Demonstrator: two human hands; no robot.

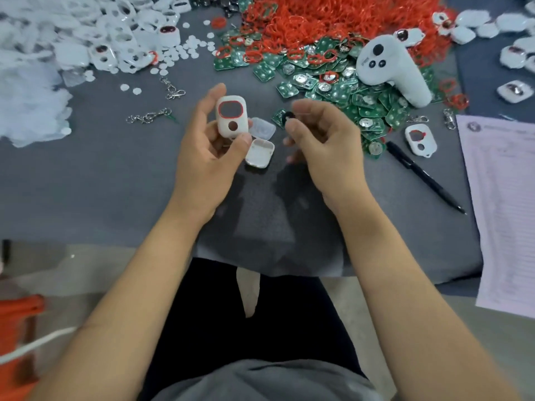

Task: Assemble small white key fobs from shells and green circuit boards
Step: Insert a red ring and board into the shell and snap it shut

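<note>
Nearest the camera, the person's two bare forearms reached out over a dark grey tabletop [86, 183]. The left hand [208, 146] held a small white plastic key-fob shell with a red-rimmed window and a round hole [231, 115], upright, its fingers curled round the shell's sides and the thumb pressed at the lower edge. Just right of that shell, the right hand [321, 143] had its fingers curled, thumb and forefinger pinching a small round black piece [289, 116]; what that piece was could not be told.

Directly below the held shell, between the hands, lay a white rounded back shell, hollow side up [259, 153], touching a clear plastic cover [263, 127] beside it. No container showed; all the parts lay loose in heaps.

Right of the held shell, a heap of green circuit boards with silver coin cells [356, 94] spread across the tabletop, with a white handheld controller [390, 70] resting on it. Near that heap lay another white shell with red rim [420, 139], a black pen [422, 176] and a printed paper sheet [503, 204].

Left of the held shell lay metal keyring clips [149, 116]. Beyond it were small white discs [188, 50], a pile of white shells [115, 36] and a mound of red rubber rings [347, 15].
</note>
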